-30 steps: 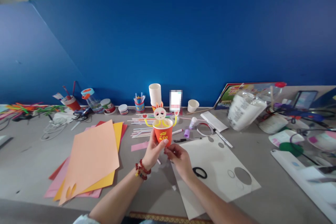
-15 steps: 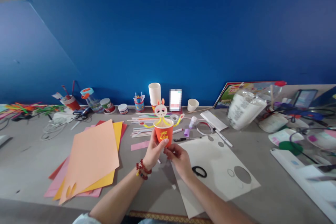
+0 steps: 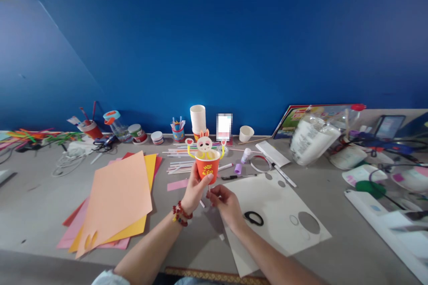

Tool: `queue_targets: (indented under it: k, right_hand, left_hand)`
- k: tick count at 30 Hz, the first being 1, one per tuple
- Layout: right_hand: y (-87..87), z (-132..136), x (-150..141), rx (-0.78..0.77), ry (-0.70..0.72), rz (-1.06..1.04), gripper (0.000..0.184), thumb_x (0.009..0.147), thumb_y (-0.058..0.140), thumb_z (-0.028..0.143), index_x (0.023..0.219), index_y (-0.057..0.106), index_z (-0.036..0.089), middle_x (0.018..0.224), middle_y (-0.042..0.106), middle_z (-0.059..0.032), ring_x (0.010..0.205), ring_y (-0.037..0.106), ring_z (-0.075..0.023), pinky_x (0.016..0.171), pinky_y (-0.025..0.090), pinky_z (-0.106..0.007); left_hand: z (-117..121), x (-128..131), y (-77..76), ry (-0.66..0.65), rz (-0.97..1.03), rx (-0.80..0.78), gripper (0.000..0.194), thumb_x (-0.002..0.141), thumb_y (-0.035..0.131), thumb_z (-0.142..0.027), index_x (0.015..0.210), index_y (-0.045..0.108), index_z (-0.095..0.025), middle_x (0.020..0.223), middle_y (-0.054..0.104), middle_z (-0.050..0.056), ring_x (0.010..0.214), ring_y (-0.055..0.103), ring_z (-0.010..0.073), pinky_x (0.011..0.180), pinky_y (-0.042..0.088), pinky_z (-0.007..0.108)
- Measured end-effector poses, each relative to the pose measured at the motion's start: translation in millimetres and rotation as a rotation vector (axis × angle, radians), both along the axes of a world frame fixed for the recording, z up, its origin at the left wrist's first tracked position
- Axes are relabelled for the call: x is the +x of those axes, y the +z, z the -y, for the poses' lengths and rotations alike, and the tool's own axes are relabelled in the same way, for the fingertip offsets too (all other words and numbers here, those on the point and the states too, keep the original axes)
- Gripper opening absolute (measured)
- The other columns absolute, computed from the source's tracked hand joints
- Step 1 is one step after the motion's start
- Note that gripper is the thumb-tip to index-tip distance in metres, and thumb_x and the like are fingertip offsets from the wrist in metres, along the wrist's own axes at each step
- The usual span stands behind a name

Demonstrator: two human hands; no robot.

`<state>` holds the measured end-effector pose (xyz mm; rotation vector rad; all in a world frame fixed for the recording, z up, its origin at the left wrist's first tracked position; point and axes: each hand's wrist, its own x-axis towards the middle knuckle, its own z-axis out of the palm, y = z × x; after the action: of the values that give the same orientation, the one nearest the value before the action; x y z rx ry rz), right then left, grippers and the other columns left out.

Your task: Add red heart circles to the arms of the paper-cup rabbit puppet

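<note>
Wrapped around a red-orange paper cup point(image 3: 207, 169) with yellow lettering is my left hand point(image 3: 195, 190), beaded bracelets on its wrist. A paper bunny point(image 3: 204, 144) with pink ears shows above the cup's rim, its lower part hidden inside. Two bent yellow arms ending in paper paws rise at either side. Under the cup, my right hand point(image 3: 223, 200) pinches the lower end of a thin white straw point(image 3: 209, 188) that comes out of the cup's bottom. Beside that hand lies a white paper sheet point(image 3: 261, 236) with round holes and a black ring-shaped object point(image 3: 254, 218) on it.
Coloured paper sheets point(image 3: 120, 187) are stacked at the left. Straws point(image 3: 180, 167), a purple-capped glue stick point(image 3: 245, 156) and pens lie behind the cup. White cups point(image 3: 198, 119) and paint jars point(image 3: 137, 133) line the blue wall. A plastic-wrapped stack point(image 3: 310, 140) stands right.
The straw has been drawn down through the cup, and more of it shows below. The bunny's head has sunk toward the rim, and its yellow arms have swung from outstretched to upright.
</note>
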<state>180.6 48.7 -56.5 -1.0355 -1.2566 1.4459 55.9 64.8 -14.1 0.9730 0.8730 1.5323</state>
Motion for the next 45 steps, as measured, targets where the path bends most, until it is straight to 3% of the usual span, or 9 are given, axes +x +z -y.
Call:
queue_targets:
  k: [7,10,16,25,29,34,40,45]
  right_hand:
    - [2.3,-5,4,0.005,-0.033,-0.058,0.034,0.074,0.077,0.052,0.075,0.066,0.02,0.067,0.063,0.0009,0.054,0.051,-0.0127,0.052,0.041,-0.024]
    - [0.9,-4,3,-0.009,-0.006,-0.031,0.033,0.074,0.077,0.051,0.073,0.066,0.02,0.066,0.063,0.0008,0.054,0.051,-0.0127,0.051,0.041,-0.024]
    - [-0.6,-1,0,-0.025,0.001,-0.035,0.036,0.072,0.078,0.053,0.071,0.065,0.019,0.066,0.064,0.0003,0.054,0.052,-0.0129,0.051,0.043,-0.025]
    - [8.2,-1,2,-0.008,-0.018,-0.009,0.04,0.072,0.077,0.058,0.072,0.065,0.02,0.067,0.065,-0.0004,0.055,0.053,-0.0142,0.052,0.043,-0.025]
    - [6.7,-1,1,0.0,-0.01,-0.017,0.04,0.073,0.076,0.058,0.072,0.064,0.02,0.069,0.066,-0.001,0.055,0.054,-0.0143,0.052,0.044,-0.026]
    - [10.7,0,2,0.009,-0.029,-0.047,0.039,0.073,0.076,0.057,0.073,0.065,0.02,0.068,0.065,0.0,0.056,0.053,-0.0137,0.053,0.044,-0.025]
    - [6.7,0,1,-0.011,-0.012,-0.028,0.04,0.072,0.077,0.058,0.073,0.064,0.02,0.07,0.067,-0.0009,0.056,0.055,-0.0145,0.054,0.046,-0.026]
    - [4.2,0,0,0.009,-0.026,-0.031,0.04,0.074,0.075,0.058,0.075,0.065,0.02,0.072,0.067,-0.0018,0.058,0.057,-0.0158,0.055,0.048,-0.027]
  left_hand:
    - [5,7,-6.4,-0.08,-0.001,-0.041,0.069,0.08,0.076,-0.035,0.139,0.042,-0.025,0.106,0.067,0.006,0.081,0.063,0.0156,0.063,0.051,0.022]
    - [3,4,-2.2,-0.038,-0.006,-0.017,0.065,0.081,0.075,-0.034,0.137,0.045,-0.025,0.1,0.067,0.004,0.083,0.064,0.0159,0.07,0.053,0.024]
    - [0,0,0.3,-0.014,-0.003,0.016,0.061,0.08,0.076,-0.032,0.135,0.049,-0.025,0.11,0.066,0.004,0.096,0.064,0.0178,0.085,0.052,0.028]
    - [3,3,0.3,-0.029,-0.003,-0.03,0.064,0.077,0.078,-0.035,0.135,0.05,-0.023,0.099,0.068,0.005,0.091,0.065,0.0197,0.078,0.055,0.028]
    - [2,1,0.2,-0.028,0.001,0.003,0.062,0.08,0.076,-0.034,0.135,0.05,-0.024,0.106,0.067,0.005,0.092,0.064,0.0171,0.081,0.053,0.026]
    - [3,3,-4.4,-0.063,-0.005,-0.03,0.07,0.079,0.077,-0.034,0.14,0.045,-0.025,0.106,0.067,0.006,0.084,0.063,0.0163,0.069,0.053,0.024]
    - [1,2,-4.6,-0.039,0.018,-0.021,0.067,0.08,0.076,-0.036,0.139,0.047,-0.025,0.113,0.066,0.007,0.094,0.065,0.0187,0.083,0.054,0.029]
    - [2,2,-6.2,-0.077,0.007,-0.063,0.072,0.078,0.077,-0.038,0.14,0.045,-0.024,0.104,0.067,0.006,0.074,0.062,0.0147,0.053,0.048,0.02]
